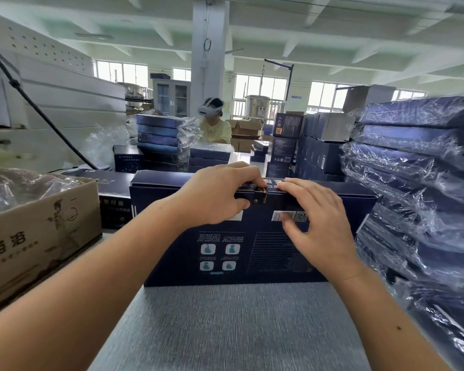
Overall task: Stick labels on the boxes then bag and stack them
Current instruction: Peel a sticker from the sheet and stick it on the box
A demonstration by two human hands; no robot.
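- At a packing tabletop [239,325], you are working on a dark blue box [252,253] lying flat at 12 o'clock, its near edge toward you.
- Your left hand [217,195] is pinching what looks like a small dark, gold-edged label [261,195] at the middle of the box's far edge. Whether it is already stuck down cannot be told.
- Your right hand [314,218] is lying spread just beside it, fingertips touching the far edge and palm hovering over the printed barcode [277,216].
- Risk one: the label is going on crooked or creased if your pinch is pulling sideways while only one end is bearing on the card.
- Risk two: the box is sliding away toward 12 o'clock, since both hands are pushing at its far edge and nothing is bracing the near side.
- Risk three: the wrapped stack of bagged boxes [418,183] at 3 o'clock is standing close to your right forearm. Slick film is making a nudge likely to shift it.
- At 9 o'clock, a cardboard carton [38,231] is crowding the left side, leaving little room to swing the box for bagging.
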